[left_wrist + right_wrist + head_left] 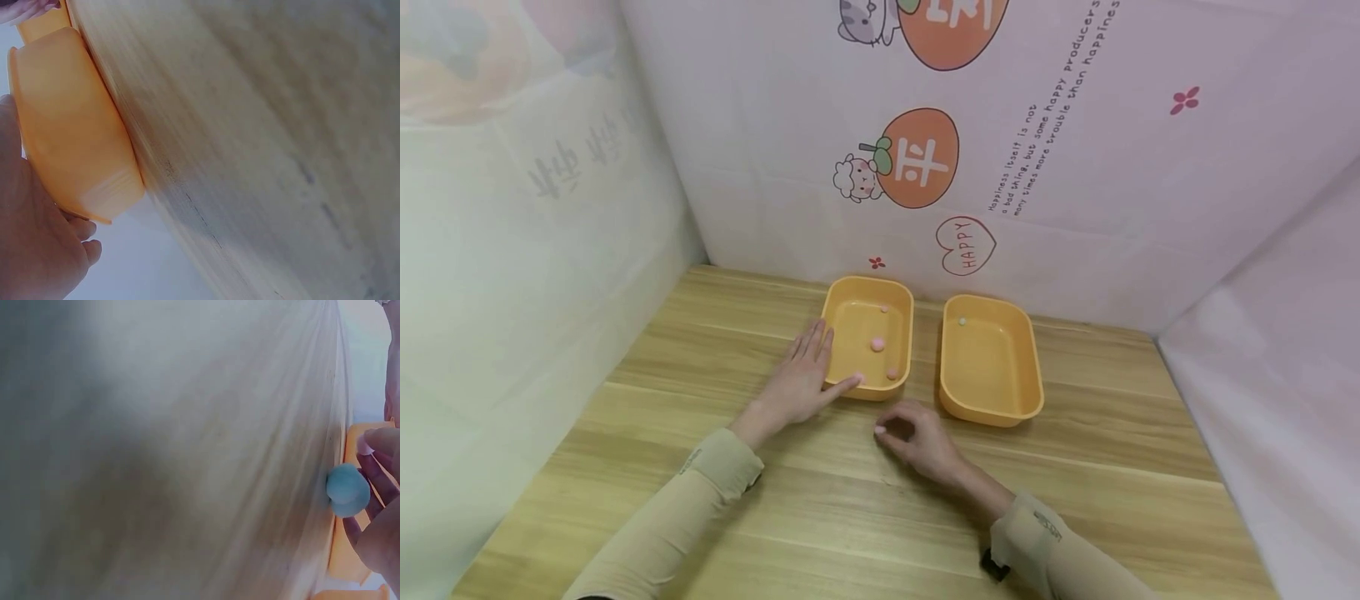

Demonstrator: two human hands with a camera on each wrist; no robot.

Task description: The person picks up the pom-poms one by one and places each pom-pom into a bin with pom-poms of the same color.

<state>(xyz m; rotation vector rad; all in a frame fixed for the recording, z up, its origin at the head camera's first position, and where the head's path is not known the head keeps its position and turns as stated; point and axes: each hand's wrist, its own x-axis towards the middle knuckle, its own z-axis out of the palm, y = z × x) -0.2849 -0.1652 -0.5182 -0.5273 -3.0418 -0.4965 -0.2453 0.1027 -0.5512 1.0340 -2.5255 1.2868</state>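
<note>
My left hand rests on the left yellow-orange tray, thumb on the front rim and fingers along its left side. Inside that tray lie a larger pink ball and two smaller pink balls. In front of the trays, my right hand has its thumb and index tips together around a small pale pink ball. Within the curl of the same hand's other fingers sits a larger pale blue ball; the hand hides it from the head view.
To the right stands a second yellow-orange tray, holding a tiny pale blue ball. Both trays are on a wood-grain table, near a printed white cloth at the back. More white cloth hangs at both sides.
</note>
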